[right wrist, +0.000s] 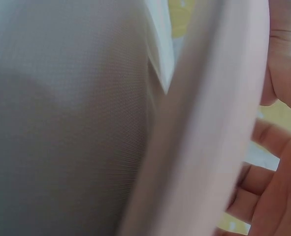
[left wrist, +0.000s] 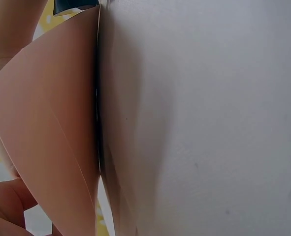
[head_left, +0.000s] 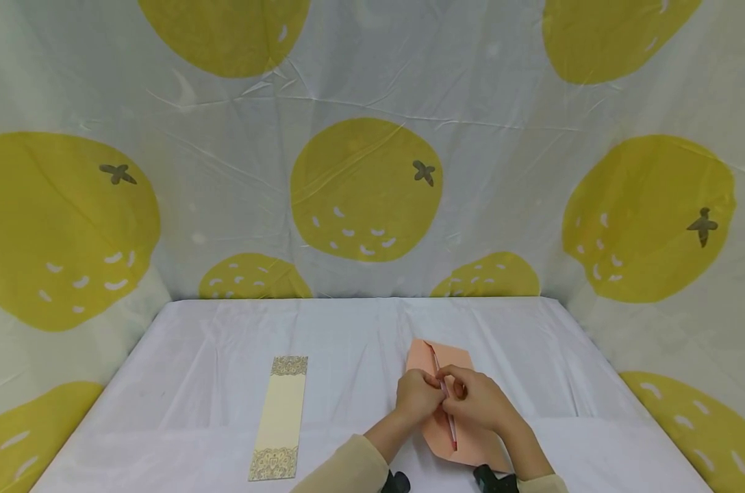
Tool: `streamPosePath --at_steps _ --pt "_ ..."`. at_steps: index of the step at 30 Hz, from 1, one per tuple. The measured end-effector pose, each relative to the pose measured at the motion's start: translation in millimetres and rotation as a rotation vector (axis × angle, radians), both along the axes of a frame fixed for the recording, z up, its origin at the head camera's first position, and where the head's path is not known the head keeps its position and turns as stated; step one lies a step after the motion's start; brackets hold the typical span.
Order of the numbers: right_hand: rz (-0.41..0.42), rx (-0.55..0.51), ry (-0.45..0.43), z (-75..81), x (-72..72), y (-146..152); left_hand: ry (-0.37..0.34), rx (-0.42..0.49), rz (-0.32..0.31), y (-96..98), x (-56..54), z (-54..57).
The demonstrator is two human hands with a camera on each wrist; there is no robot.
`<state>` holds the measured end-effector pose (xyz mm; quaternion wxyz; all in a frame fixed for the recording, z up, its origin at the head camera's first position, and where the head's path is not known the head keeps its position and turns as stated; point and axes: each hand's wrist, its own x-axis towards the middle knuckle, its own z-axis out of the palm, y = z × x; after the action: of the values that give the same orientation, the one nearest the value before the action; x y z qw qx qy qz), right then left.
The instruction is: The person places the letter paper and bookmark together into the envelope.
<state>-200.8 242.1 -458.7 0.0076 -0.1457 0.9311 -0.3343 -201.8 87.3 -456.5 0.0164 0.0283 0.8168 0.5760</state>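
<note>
A salmon-pink paper envelope (head_left: 437,438) stands tilted over the white table, right of centre in the head view. Along its middle runs a narrow slit with pale and reddish edges. My left hand (head_left: 420,397) pinches the paper on the slit's left side with curled fingers. Opposite it, my right hand (head_left: 477,397) pinches the right side between thumb and forefinger. The two hands' fingertips almost meet. In the left wrist view the envelope's panel (left wrist: 51,113) bulges out and covers most of the hand. A blurred pale panel (right wrist: 204,123) fills the middle of the right wrist view, in front of the right-hand fingers.
A long cream card (head_left: 280,414) with lacy patterned ends lies flat on the white-covered table (head_left: 206,363), left of the hands. Behind and at both sides hangs a white cloth (head_left: 502,171) with large yellow fruit prints.
</note>
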Motion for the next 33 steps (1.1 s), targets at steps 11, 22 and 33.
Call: streamPosePath --at_steps 11,22,33 --pt "-0.011 0.027 0.021 -1.0 0.6 0 -0.011 0.017 -0.005 1.4 -1.2 -5.1" --pt "-0.001 0.017 0.033 -4.1 -2.3 0 -0.053 0.158 -0.085 -18.3 -3.2 1.4" --pt "-0.018 0.006 0.024 -4.7 -0.9 0 -0.086 0.257 -0.145 -54.8 -5.1 13.4"
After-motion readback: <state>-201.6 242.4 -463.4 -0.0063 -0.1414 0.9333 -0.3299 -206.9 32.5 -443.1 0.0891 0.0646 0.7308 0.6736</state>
